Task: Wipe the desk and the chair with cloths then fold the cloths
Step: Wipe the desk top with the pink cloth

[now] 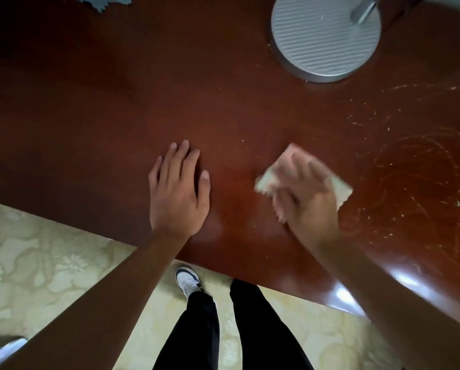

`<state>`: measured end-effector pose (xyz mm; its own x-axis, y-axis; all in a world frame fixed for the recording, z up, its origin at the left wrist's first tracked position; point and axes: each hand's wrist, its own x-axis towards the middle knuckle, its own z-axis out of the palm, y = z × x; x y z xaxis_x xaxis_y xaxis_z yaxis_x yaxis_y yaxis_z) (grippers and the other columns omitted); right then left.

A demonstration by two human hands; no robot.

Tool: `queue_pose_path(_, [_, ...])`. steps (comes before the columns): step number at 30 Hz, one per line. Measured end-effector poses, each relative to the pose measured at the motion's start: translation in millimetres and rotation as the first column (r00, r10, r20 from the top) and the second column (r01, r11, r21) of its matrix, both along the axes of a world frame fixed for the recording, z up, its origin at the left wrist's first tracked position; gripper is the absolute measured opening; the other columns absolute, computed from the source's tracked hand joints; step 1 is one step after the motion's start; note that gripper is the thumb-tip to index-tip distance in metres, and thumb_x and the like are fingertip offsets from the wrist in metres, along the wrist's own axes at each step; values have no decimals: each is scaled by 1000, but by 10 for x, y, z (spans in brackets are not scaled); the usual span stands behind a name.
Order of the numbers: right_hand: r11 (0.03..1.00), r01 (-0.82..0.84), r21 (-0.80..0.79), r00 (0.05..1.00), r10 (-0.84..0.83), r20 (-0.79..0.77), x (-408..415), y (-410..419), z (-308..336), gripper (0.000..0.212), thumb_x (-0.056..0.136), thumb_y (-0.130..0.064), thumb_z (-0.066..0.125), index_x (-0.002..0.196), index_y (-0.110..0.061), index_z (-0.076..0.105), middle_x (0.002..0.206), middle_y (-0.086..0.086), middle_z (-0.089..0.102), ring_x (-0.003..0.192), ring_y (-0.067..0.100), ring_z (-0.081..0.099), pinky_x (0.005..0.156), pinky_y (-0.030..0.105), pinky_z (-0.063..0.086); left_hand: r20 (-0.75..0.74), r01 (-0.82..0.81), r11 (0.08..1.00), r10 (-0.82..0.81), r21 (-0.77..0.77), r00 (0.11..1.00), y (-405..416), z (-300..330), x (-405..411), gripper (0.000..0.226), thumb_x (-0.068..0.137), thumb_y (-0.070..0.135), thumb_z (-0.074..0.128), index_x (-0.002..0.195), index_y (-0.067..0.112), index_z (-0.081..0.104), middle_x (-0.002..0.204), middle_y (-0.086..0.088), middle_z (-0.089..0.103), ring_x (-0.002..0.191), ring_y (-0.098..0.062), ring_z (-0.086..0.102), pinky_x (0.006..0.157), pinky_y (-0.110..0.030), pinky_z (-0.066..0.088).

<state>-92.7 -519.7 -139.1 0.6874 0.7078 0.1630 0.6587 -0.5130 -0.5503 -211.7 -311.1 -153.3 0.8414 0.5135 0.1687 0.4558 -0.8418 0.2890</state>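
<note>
A dark red-brown wooden desk (pixel 117 108) fills the upper part of the view. My left hand (pixel 178 190) rests flat on it near the front edge, fingers straight and holding nothing. To its right my right hand (pixel 303 193), blurred by motion, presses a pale folded cloth (pixel 342 188) onto the desk top. The cloth shows past the fingers on both sides. Pale crumbs and swirling streaks (pixel 410 182) cover the desk to the right of the cloth. A grey-blue cloth (pixel 103 1) lies at the desk's far left edge, mostly cut off.
A round ribbed silver lamp base (pixel 325 41) with its stem stands at the far right of the desk. Below the desk's front edge are a patterned cream carpet (pixel 37 263), black trouser legs and a white shoe (pixel 187 281).
</note>
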Motion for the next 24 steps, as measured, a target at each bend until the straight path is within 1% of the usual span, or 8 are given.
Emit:
queue_pose_path(2, [964, -238, -116, 971, 233, -59, -577, -175, 97, 29, 98, -16, 52, 121, -16, 68, 131, 9, 63, 121, 29, 57, 105, 46, 42, 3, 1, 1000, -1, 5, 1000, 2, 3, 2, 42, 101, 30, 42, 135, 8, 55, 148, -11, 49, 144, -27, 36, 119, -46, 23])
queue_pose_path(6, [938, -337, -83, 942, 334, -41, -982, -564, 19, 31, 101, -33, 52, 123, -19, 70, 136, -3, 60, 135, 21, 49, 108, 49, 40, -7, 0, 1000, 0, 11, 1000, -3, 2, 4, 43, 101, 31, 42, 135, 8, 55, 149, -11, 49, 145, -28, 36, 119, -47, 25])
queue_pose_path(9, [978, -176, -116, 979, 186, 83, -500, -321, -61, 38, 104, -36, 39, 128, -19, 62, 128, 4, 66, 135, 21, 48, 110, 47, 35, -22, 2, 1000, -2, -1, 1000, 19, 2, 2, 44, 101, 32, 41, 137, 9, 54, 150, -11, 48, 145, -27, 35, 119, -47, 24])
queue_pose_path(12, [992, 10, -125, 997, -1, 72, -243, -224, -45, 34, 100, -30, 49, 123, -13, 68, 128, 4, 66, 136, 22, 47, 113, 48, 33, -34, 7, 1000, -7, -1, 999, 13, 4, -6, 46, 101, 33, 40, 138, 9, 53, 151, -11, 47, 145, -27, 35, 119, -47, 24])
queue_pose_path(16, [952, -274, -135, 957, 284, 57, -951, -639, -37, 34, 102, -30, 46, 128, -16, 63, 140, -1, 56, 137, 24, 47, 112, 51, 35, -7, 10, 1000, -10, -6, 1000, 22, -6, -4, 46, 101, 33, 41, 138, 9, 54, 150, -11, 48, 145, -28, 36, 119, -48, 25])
queue_pose_path(18, [956, -262, -129, 959, 273, 79, -866, -642, -47, 32, 103, -29, 47, 126, -16, 64, 134, -1, 62, 133, 23, 51, 110, 50, 38, 5, 4, 1000, -4, -4, 1000, 4, -2, 9, 45, 101, 32, 42, 137, 9, 55, 150, -11, 49, 145, -28, 37, 119, -48, 26])
queue_pose_path(22, [994, -14, -106, 994, 26, 109, -546, 23, -65, 32, 100, -28, 52, 121, -11, 69, 128, 3, 64, 130, 26, 54, 112, 48, 35, 1, 7, 1000, -7, -17, 1000, 12, 18, 0, 46, 100, 32, 41, 138, 9, 55, 150, -11, 48, 145, -27, 37, 119, -47, 26])
queue_pose_path(24, [989, -112, -99, 988, 121, 92, -828, 154, -72, 34, 102, -32, 48, 121, -13, 69, 130, 0, 63, 132, 24, 52, 114, 46, 33, -1, 8, 1000, -8, -20, 1000, 13, 22, -6, 47, 99, 32, 41, 138, 9, 55, 150, -11, 48, 145, -27, 37, 119, -46, 26])
